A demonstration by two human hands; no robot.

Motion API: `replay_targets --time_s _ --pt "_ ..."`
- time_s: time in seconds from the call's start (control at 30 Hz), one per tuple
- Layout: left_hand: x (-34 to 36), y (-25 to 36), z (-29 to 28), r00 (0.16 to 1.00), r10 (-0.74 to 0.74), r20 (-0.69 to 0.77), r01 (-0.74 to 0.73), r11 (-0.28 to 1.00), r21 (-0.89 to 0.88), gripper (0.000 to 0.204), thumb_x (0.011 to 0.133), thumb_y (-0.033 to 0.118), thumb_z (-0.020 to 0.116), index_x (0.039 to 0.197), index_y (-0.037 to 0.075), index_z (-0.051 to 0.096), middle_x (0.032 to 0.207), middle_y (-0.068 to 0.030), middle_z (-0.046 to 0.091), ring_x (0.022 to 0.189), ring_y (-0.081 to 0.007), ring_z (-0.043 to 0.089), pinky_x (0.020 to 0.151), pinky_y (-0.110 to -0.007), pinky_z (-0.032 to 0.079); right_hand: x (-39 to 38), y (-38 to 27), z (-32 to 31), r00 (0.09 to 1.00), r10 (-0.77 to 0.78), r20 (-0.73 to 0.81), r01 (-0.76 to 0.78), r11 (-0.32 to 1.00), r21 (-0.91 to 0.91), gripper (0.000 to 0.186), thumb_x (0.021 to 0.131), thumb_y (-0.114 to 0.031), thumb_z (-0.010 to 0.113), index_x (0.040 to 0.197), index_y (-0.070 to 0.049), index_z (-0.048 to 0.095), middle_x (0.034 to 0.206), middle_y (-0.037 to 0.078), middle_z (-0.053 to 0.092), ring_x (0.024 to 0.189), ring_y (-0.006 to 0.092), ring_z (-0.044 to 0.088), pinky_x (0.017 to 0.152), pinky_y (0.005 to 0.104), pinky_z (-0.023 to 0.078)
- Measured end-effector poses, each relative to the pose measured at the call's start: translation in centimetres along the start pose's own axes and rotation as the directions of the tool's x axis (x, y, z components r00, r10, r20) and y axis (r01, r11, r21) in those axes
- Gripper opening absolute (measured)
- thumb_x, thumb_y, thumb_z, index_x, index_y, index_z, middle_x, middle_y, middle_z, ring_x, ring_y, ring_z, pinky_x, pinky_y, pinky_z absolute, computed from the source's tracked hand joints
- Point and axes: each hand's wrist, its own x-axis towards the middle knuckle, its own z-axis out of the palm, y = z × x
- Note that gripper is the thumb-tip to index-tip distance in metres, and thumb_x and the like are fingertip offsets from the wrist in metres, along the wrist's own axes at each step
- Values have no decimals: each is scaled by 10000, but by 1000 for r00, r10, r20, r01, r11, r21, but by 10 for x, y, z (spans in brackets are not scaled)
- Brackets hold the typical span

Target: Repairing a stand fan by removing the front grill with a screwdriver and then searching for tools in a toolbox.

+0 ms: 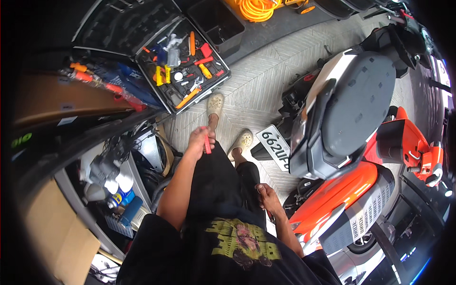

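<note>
My left hand (197,140) is closed around a slim red piece (207,144), which looks like a tool handle; the rest of it is hidden in the fingers. My right hand (270,198) hangs beside my right thigh with its fingers curled. A small dark bit shows at its thumb, and what it holds, if anything, I cannot make out. Ahead of my left hand lies an open tool case (223,75), its lid (124,29) tipped back. Inside are an orange-handled tool (188,98), an adjustable wrench (195,84), a yellow-handled tool (205,70) and several others.
To the right stands a scooter with a grey seat (358,104) and a licence plate (274,147); an orange-red motorbike (339,195) is nearer. Shelves with bottles and a spray can (115,199) are at left. A black bin (223,33) and coiled orange cable (256,10) lie beyond the case.
</note>
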Motion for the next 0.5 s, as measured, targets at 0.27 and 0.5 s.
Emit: replay_targets --time_s 0.27,0.5 --pt "152 58 -10 954 172 -245 -93 948 303 232 785 275 641 795 47 597 625 -68 591 510 -134 539 484 -311 456 32 -10 23 982 117 -148 -122 992 -29 408 949 -410 409 1042 -15 454 582 27 475 438 90 423 398 241 352" --pt "248 95 -34 700 473 -535 -253 865 433 341 716 354 696 777 20 665 693 -118 652 653 -239 628 645 -334 476 49 -49 34 988 78 -134 -91 991 -95 368 959 -380 401 1038 -24 452 640 55 528 460 81 422 412 236 347"
